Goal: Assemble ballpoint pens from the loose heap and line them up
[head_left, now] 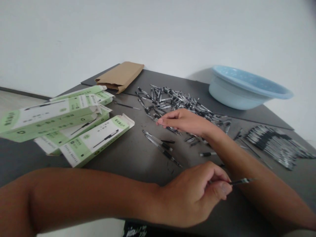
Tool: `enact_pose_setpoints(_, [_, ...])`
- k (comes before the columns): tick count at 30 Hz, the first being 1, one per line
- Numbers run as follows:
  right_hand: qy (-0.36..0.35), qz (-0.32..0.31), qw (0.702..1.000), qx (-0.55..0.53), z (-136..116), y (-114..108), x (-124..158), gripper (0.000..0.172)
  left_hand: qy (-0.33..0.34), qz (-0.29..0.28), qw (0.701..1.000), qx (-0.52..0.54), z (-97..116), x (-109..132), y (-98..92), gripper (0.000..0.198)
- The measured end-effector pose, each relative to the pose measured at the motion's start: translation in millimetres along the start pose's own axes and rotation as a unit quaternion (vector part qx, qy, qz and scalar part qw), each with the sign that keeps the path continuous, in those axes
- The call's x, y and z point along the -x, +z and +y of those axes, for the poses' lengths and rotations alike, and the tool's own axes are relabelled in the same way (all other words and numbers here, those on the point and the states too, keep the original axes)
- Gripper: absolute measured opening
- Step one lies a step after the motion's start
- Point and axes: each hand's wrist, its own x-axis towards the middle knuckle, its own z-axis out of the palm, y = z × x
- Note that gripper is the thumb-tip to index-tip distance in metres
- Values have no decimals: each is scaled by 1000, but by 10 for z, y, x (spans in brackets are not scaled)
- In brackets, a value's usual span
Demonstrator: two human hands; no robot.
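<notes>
My left hand [197, 194] is closed near the table's front edge, pinching a black and clear pen [240, 181] whose tip points right. My right hand [184, 122] reaches leftward across the dark table [138, 154], fingers held together and curled down over pens at the near edge of a big loose heap of pens [177, 102]. What its fingers grip, if anything, is hidden. Two pens [160, 144] lie side by side just in front of that hand.
Several green and white pen boxes [61, 121] lie stacked at the left. A brown paper package [119, 76] sits at the back. A light blue basin [244, 87] stands back right. A neat row of pens [276, 143] lies at the right.
</notes>
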Motion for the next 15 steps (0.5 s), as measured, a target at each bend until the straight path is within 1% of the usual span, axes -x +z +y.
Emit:
enact_pose_setpoints(2, [35,-14,994,-106,-65,-14,27,44,4,-4,1000,-1,-5,3,0,19])
enact_pose_setpoints(4, [70,-32,973,-218,-118,-16,46,37,2,-6,1000,-2,-3,7,0,18])
enact_pose_setpoints(6, [90,-49,956,-274,-153,-12,55,32,2,-6,1000,0,3,7,-3,18])
enact_pose_setpoints(7, [95,-56,954,-280,-161,-10,56,31,1,-7,1000,1,7,5,-6,18])
enact_pose_setpoints(9, [97,-61,958,-262,-157,-8,50,30,2,-11,1000,1,14,-1,-16,19])
enact_pose_setpoints(12, [86,-62,973,-203,-109,-11,34,28,1,-15,1000,-9,22,-9,-29,19])
enact_pose_setpoints(15, [73,-74,983,-151,-33,-26,20,23,11,-12,1000,-19,19,-5,-27,19])
